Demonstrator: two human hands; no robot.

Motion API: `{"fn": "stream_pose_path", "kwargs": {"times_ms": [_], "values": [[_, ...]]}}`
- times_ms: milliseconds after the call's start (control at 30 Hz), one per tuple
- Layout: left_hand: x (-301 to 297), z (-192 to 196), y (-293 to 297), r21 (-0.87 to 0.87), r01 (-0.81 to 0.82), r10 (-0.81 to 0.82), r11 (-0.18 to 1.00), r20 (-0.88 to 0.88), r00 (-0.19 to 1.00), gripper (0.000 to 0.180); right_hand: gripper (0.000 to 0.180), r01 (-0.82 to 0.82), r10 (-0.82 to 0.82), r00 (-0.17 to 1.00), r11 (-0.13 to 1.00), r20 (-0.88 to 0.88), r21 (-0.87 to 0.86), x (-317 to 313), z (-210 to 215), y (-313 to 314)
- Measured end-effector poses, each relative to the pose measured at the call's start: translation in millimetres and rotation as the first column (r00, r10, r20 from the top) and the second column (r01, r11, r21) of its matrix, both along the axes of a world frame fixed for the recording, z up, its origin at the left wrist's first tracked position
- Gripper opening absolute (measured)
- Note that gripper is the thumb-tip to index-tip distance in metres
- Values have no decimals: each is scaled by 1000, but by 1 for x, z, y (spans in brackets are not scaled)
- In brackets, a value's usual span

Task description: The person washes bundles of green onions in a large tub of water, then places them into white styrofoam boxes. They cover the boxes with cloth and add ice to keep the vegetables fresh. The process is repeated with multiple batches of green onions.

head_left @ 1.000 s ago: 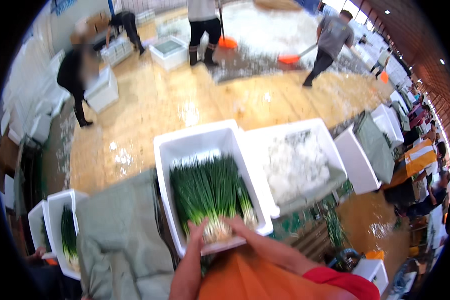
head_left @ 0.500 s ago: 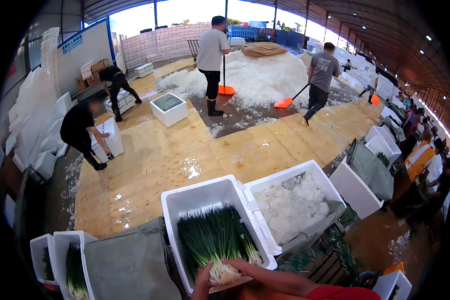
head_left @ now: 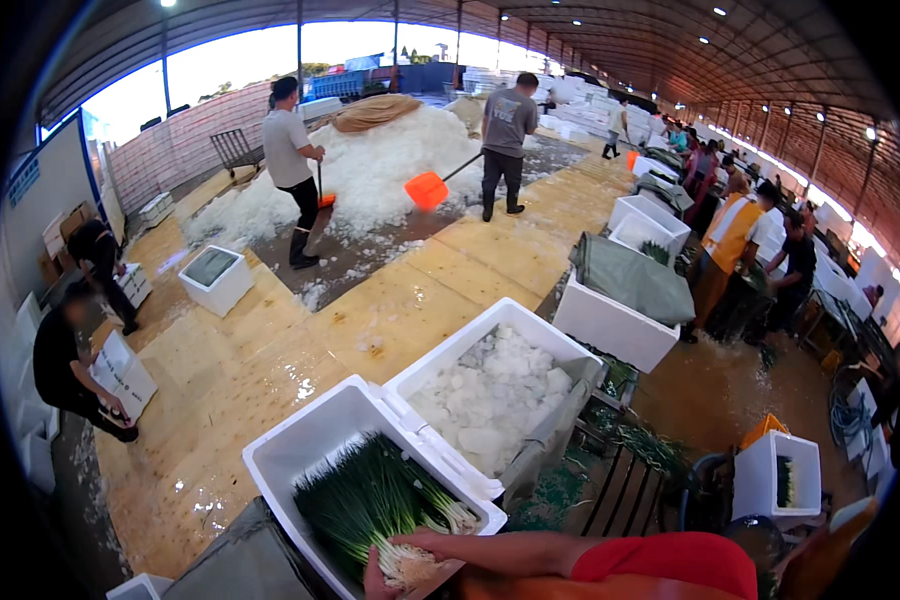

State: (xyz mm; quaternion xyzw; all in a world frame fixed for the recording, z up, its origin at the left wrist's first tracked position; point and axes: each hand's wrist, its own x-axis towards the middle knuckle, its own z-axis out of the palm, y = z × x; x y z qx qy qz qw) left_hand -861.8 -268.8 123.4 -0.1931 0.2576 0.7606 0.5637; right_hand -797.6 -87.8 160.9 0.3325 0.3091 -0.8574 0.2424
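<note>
A bunch of scallions [head_left: 365,500] lies in a white foam box [head_left: 280,462], green tops toward the far side and pale roots toward me. My left hand [head_left: 378,578] grips the root end from the left, partly cut off by the lower edge. Across from it, my right hand [head_left: 425,543] closes round the white stalks from the right. More scallions with white ends [head_left: 455,515] rest along the box's right wall, just past my right hand.
Right beside stands a foam box of crushed ice [head_left: 490,395]. A grey-green cloth [head_left: 630,275] drapes another box further right. Two people with orange shovels [head_left: 427,190] stand by a large ice heap [head_left: 390,150]. Others handle boxes at left. A slatted rack [head_left: 620,490] lies at right.
My view has swung to the right, so the boxes sit further left in it. Both hands stay at the scallions' root end. One person's orange shovel has come up off the floor.
</note>
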Motion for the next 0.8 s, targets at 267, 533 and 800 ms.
{"fn": "stream_pose_path", "kwargs": {"times_ms": [267, 533, 800], "values": [[11, 32, 17, -160, 82, -101, 984, -112, 989, 56, 47, -159, 216, 968, 918, -123, 364, 55, 91, 14], [45, 72, 40, -250, 115, -164, 961, -185, 969, 54, 53, -172, 185, 971, 980, -152, 95, 159, 71, 21], [128, 115, 47, -320, 107, -219, 942, -338, 916, 56, 50, -193, 246, 950, 947, -194, 257, 169, 0, 19]]}}
